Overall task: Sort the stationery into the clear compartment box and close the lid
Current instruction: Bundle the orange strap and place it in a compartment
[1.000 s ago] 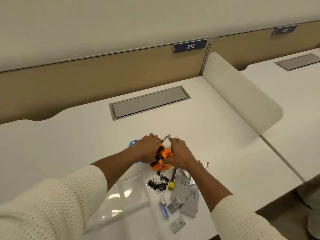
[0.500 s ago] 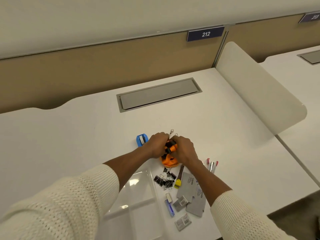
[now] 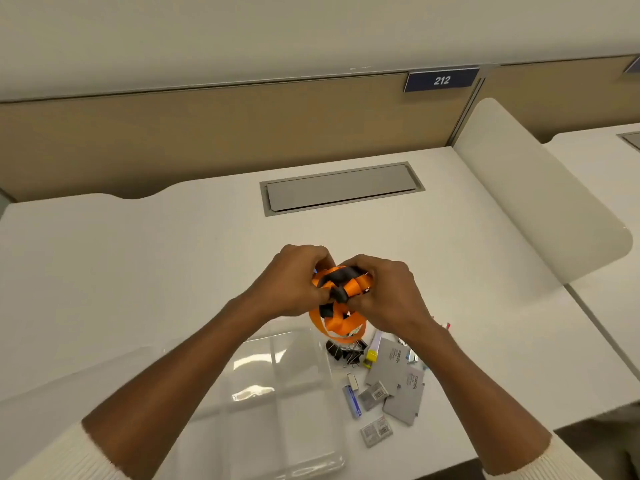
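Both hands hold a bundled orange and black lanyard above the white desk. My left hand grips its left side, my right hand its right side, and loose orange loops hang below. The clear compartment box lies open on the desk under my forearms. To its right lie black binder clips, a yellow-tipped tool, two grey card packs, a blue item and small staple packets.
A grey cable hatch is set into the desk beyond my hands. A rounded white divider stands along the right side, with another desk beyond it. The near desk edge runs just behind the staple packets.
My hands have risen off the desk with the lanyard and wound it tighter. The view has shifted closer and the blue tape dispenser is now hidden behind my left hand.
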Action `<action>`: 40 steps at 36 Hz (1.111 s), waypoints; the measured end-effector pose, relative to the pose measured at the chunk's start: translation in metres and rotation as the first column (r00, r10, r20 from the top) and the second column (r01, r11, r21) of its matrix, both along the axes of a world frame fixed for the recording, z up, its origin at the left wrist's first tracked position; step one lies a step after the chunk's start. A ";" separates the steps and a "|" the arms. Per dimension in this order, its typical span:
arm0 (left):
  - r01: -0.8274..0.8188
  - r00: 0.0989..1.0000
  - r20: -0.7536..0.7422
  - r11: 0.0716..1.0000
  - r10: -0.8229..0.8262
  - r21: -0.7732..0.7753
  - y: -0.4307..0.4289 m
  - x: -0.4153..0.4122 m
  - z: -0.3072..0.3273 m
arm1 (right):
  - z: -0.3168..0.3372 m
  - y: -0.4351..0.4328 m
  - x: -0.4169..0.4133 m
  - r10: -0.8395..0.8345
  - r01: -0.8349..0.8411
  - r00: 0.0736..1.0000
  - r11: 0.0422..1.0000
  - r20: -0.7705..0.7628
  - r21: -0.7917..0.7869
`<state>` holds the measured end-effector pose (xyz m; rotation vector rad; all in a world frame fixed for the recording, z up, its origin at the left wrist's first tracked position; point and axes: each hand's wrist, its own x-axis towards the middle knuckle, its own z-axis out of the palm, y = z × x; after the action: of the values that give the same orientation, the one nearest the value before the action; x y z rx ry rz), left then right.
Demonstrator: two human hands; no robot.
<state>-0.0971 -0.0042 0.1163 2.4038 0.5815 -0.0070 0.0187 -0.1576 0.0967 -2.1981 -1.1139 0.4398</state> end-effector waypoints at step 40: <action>-0.102 0.983 -0.144 0.990 0.116 0.100 -0.034 -0.093 -0.126 | -0.104 0.009 -0.114 0.386 -0.267 0.903 0.850 0.191 -0.454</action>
<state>-0.1902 -0.0383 -0.0095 2.4720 0.7990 -0.1170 -0.0951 -0.1488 -0.0069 -2.4956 -1.7012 0.5756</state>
